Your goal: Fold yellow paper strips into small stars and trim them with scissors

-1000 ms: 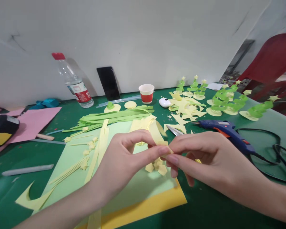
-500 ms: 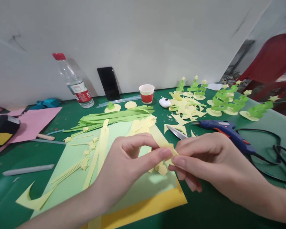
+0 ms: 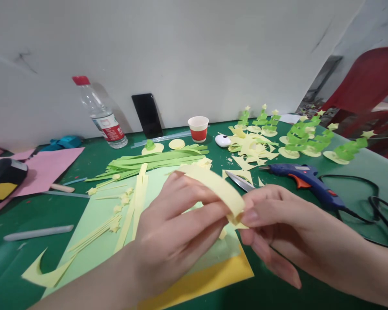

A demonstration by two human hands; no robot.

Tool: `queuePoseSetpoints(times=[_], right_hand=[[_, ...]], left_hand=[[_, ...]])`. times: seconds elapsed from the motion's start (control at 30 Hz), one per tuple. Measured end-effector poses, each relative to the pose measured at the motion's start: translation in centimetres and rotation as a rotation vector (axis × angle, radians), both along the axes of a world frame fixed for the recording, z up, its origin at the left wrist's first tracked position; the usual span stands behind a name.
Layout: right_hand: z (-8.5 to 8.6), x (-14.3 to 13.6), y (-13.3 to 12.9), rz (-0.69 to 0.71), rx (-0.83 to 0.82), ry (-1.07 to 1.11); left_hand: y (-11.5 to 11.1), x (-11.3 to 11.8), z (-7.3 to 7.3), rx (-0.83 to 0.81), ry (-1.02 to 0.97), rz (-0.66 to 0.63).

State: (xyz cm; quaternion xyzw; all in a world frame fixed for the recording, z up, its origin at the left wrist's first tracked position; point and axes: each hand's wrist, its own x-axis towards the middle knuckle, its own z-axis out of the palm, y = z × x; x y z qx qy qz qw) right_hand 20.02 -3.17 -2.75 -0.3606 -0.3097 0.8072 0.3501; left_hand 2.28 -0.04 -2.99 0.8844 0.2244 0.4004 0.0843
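A pale yellow paper strip (image 3: 215, 183) arches over the fingers of my left hand (image 3: 184, 228), its right end folded into a small bend. My right hand (image 3: 278, 228) pinches that folded end between thumb and forefinger, its lower fingers spread away. My left fingers are closed at the fold, partly covered by the strip. Below both hands lies a pale green sheet (image 3: 84, 241) over a yellow-orange sheet (image 3: 213, 282). On the green sheet rest long yellow strips (image 3: 137, 198) and several small folded paper stars (image 3: 114, 224) with thin tails.
Scissors (image 3: 241, 181) and a blue glue gun (image 3: 310, 178) with a black cord lie right. Behind are paper scraps (image 3: 254, 144), green strips (image 3: 158, 157), a paper cup (image 3: 198, 129), a phone (image 3: 147, 115), a bottle (image 3: 105, 120) and star-topped paper plants (image 3: 320, 142). A tape measure (image 3: 6, 181) sits left.
The yellow strip now curves up and over my left hand, which has turned with its back upward. My right hand keeps its pinch at the fold, and its lower fingers have spread.
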Motion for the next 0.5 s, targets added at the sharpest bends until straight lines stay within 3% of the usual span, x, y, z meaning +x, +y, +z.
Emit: queuePoseSetpoints(times=[0.2,0.27,0.4,0.5], right_hand=[[0.59,-0.18,0.48,0.087,-0.002,-0.045],[0.59,-0.17,0.76,0.051,0.147,-0.163],[0.54,-0.1,0.98,-0.225,0.649,-0.523],[0.59,-0.1,0.83,-0.298,0.808,-0.622]], left_hand=[[0.13,-0.11,-0.19,-0.049,-0.05,-0.017],[0.13,0.06,-0.17,-0.144,-0.125,0.016],[0.03,0.39,0.09,-0.445,-0.213,0.068],[0.02,0.62,0.26,-0.627,-0.195,0.066]])
